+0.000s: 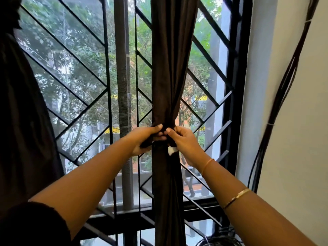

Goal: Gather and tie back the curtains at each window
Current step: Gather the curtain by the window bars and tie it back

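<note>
Curtain [168, 77] in dark brown hangs down the middle of the window, bunched into one narrow column in front of the grille [85, 71]. It is cinched at the waist by a dark tie [160, 138] with a small white tag [171, 150] showing below it. The left hand [147, 139] has its fingers curled round one end of the tie, and the right hand [184, 144] pinches the other end just beside it, thumbs nearly meeting at the knot. The cloth looks soft, limp and fairly light, so I'd guess it slumps and spreads unless squeezed. The best hold seems to be right at that narrow waist, with the ends pulled snug. A second curtain [26, 103] hangs at the far left, and black cables [284, 82] run down the wall [301, 139] on the right.
</note>
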A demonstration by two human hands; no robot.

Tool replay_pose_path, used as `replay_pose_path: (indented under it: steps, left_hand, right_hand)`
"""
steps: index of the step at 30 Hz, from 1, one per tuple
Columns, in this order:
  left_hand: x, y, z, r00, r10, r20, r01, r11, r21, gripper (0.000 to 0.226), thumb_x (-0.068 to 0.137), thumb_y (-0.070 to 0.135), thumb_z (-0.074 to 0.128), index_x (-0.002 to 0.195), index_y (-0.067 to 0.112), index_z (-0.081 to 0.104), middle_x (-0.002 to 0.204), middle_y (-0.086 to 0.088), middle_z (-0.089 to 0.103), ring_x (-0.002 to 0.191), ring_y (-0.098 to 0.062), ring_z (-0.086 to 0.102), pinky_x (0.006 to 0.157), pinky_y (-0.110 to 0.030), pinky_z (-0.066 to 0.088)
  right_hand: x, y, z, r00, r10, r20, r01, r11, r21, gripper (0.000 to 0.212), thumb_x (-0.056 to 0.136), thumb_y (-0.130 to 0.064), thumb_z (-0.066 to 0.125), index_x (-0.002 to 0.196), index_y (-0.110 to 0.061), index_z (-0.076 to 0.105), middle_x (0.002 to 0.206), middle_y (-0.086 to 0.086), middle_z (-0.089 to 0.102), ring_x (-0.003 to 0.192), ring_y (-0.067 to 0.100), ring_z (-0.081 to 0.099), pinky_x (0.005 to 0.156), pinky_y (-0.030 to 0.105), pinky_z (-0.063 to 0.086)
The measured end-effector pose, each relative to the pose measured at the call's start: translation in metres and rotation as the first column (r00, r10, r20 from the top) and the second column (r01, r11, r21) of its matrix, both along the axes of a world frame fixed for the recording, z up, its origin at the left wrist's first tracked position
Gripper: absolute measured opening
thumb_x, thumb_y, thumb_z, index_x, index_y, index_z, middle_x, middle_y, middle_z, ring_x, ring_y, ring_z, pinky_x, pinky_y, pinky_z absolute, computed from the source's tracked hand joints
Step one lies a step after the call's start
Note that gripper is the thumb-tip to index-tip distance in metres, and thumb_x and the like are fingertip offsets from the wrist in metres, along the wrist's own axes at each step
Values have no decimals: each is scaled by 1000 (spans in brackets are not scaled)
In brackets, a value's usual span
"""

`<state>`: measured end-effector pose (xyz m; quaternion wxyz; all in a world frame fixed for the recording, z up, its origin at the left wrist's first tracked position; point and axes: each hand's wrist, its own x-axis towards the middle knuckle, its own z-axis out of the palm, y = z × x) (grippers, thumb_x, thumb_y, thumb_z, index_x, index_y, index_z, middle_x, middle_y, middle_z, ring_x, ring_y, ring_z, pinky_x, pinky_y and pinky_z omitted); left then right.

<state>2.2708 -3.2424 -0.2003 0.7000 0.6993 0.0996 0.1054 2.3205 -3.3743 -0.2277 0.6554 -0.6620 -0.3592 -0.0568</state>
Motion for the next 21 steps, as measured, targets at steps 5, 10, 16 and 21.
replay_pose_path:
  steps: [5, 10, 16, 21]
  left_hand:
    - [-4, 6, -1, 992, -127, 5, 126, 974, -188, 34, 95, 38, 43, 80, 14, 62, 80, -6, 65, 75, -22, 59, 68, -33, 47]
    - [-5, -4, -5, 974, -213, 79, 227, 933, -278, 34, 98, 33, 36, 89, 14, 63, 90, -9, 68, 81, -23, 62, 74, -39, 51]
    - [-2, -18, -6, 993, -85, 87, 108, 943, -313, 31, 99, 25, 36, 84, 11, 59, 84, -9, 62, 76, -19, 57, 68, -32, 48]
    - [0, -20, -4, 993, -12, 116, 47, 950, -308, 32, 100, 20, 35, 86, 8, 61, 85, -10, 62, 75, -19, 58, 65, -31, 50]
  right_hand:
    - [6, 9, -3, 992, -117, 47, 120, 990, -73, 41, 91, -23, 57, 57, -18, 36, 56, 1, 35, 49, 6, 35, 50, 21, 27]
    - [9, 10, -3, 922, -258, 290, 309, 940, -144, 35, 91, -26, 57, 65, -3, 55, 70, 18, 57, 62, 24, 52, 53, 29, 38]
    - [12, 8, -2, 769, -419, 483, 563, 802, -200, 39, 85, -30, 61, 57, -22, 34, 76, -1, 35, 54, 8, 36, 46, 21, 22]
    - [11, 0, 4, 820, -370, 436, 482, 858, -178, 13, 86, -19, 58, 76, -12, 52, 84, 4, 50, 70, 19, 49, 59, 28, 37]
